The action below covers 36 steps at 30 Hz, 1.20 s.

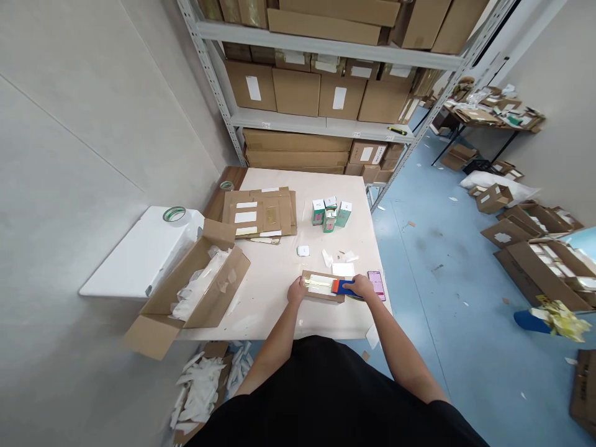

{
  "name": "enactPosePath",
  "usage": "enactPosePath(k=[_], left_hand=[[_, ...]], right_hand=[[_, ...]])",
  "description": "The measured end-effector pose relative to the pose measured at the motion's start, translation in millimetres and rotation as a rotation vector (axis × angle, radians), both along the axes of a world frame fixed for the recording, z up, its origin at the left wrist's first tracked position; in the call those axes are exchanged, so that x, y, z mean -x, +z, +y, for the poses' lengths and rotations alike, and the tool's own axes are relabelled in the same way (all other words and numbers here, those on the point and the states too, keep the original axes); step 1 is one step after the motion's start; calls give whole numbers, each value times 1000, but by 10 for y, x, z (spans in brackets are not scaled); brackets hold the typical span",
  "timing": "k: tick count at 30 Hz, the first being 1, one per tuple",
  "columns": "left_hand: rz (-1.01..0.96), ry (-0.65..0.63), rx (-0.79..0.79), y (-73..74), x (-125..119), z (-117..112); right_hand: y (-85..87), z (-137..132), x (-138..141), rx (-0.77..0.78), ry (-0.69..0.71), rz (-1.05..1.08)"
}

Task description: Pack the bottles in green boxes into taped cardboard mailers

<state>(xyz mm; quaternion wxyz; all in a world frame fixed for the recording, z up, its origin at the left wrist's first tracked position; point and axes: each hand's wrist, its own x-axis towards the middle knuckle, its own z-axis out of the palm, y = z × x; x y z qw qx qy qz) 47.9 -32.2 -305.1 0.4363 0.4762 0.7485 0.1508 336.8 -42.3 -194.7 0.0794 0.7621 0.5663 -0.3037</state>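
Observation:
A small cardboard box (336,298) lies on the white table in front of me, with a pale label (320,284) on its top face. My left hand (295,290) is closed on the box's left end. In my right hand (362,287) is a blue scraper (344,287) with an orange head, which rests on the right part of the label. A phone (376,285) with a pink screen lies just right of that hand. Beyond the box are a white card (343,269), torn paper scraps (327,258) and a small white box (303,251).
Several green-and-white boxes (329,218) stand toward the back. Flattened cardboard (261,214) lies at the back left. An open carton (212,298) with white packing sits at the left edge. Shelving (321,124) with cartons rises behind the table. Tape (174,214) lies on a white surface.

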Motion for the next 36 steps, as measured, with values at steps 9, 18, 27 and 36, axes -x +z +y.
enactPosePath(k=[9, 18, 27, 36], left_hand=[[3, -8, 3, 27, -60, 24], [-17, -68, 34, 64, -123, -10], [-20, -120, 45, 22, -81, 44], [-132, -74, 36, -94, 256, 126]], right_hand=[[3, -28, 63, -5, 1, 13], [-29, -117, -450, -37, 7, -18], [-85, -346, -751, -3, -96, -50], [-35, -474, -432, 0, -149, 111]])
